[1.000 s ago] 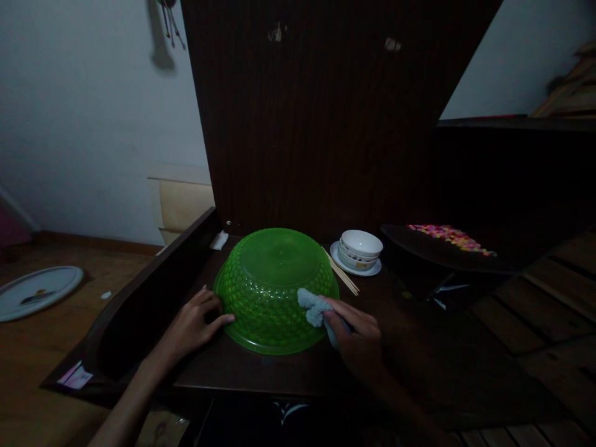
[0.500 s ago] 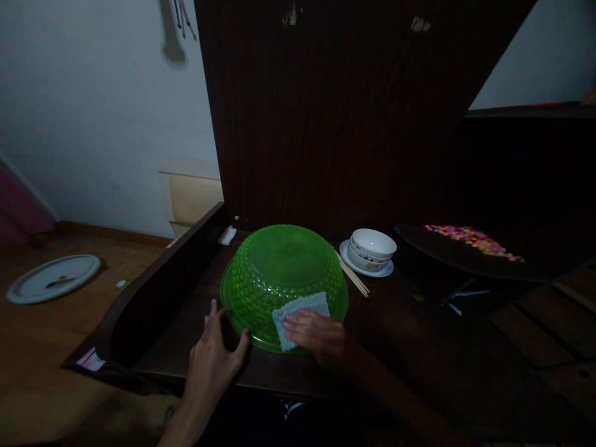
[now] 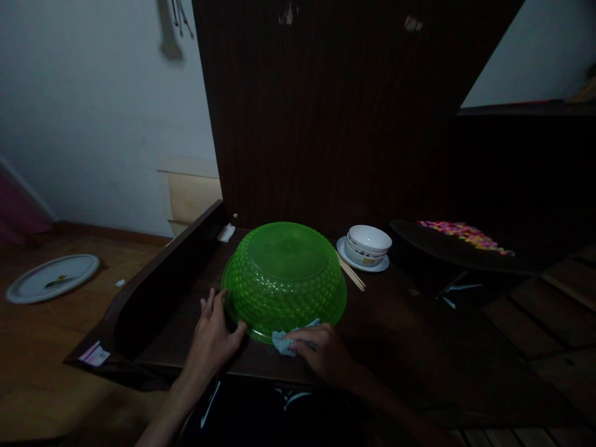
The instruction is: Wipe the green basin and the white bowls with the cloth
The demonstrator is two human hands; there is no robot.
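Observation:
A green plastic basin (image 3: 284, 276) lies upside down on a dark wooden table (image 3: 395, 323). My left hand (image 3: 213, 335) rests against the basin's near left rim, fingers spread. My right hand (image 3: 321, 354) presses a small pale blue cloth (image 3: 285, 340) against the basin's near rim, the cloth bunched under my fingers.
Stacked white bowls on a saucer (image 3: 367, 245) stand behind the basin on the right, with wooden chopsticks (image 3: 350, 273) beside them. A dark tray with colourful bits (image 3: 460, 239) sits far right. A tall dark panel (image 3: 326, 112) rises behind. A white plate (image 3: 51, 278) lies on the floor, left.
My right hand has dragged the cloth from the basin's right side down across its front to the near rim. My left hand has shifted from the left side round to the near left rim.

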